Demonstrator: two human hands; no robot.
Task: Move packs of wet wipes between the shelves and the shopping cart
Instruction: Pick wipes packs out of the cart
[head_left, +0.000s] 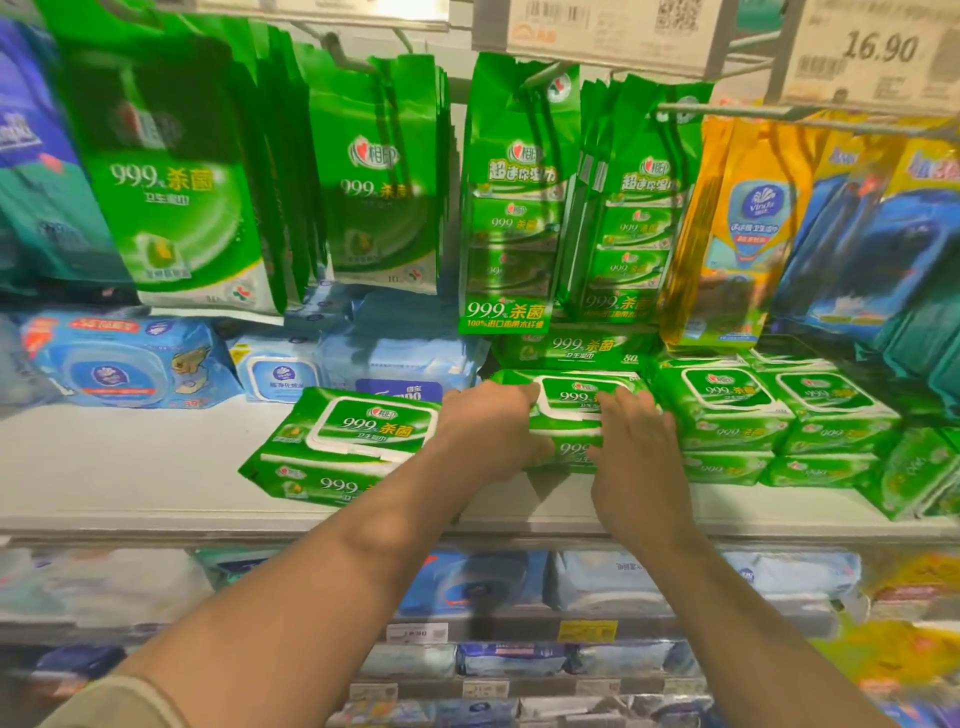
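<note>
A green pack of wet wipes (569, 400) with a white lid lies on the white shelf (130, 457), in the middle. My left hand (488, 431) grips its left end and my right hand (636, 441) presses on its right end and front. Another green pack (343, 447) lies askew just to the left, near the shelf's front edge. More green packs (727, 410) are stacked to the right. No shopping cart is in view.
Green hanging pouches (374, 171) and multipacks (514, 208) dangle from hooks above the shelf. Blue wipes packs (124, 358) lie at the back left. Yellow and blue pouches (748, 228) hang at right. Lower shelves (519, 623) hold more blue packs. A price tag reads 16.90 (878, 49).
</note>
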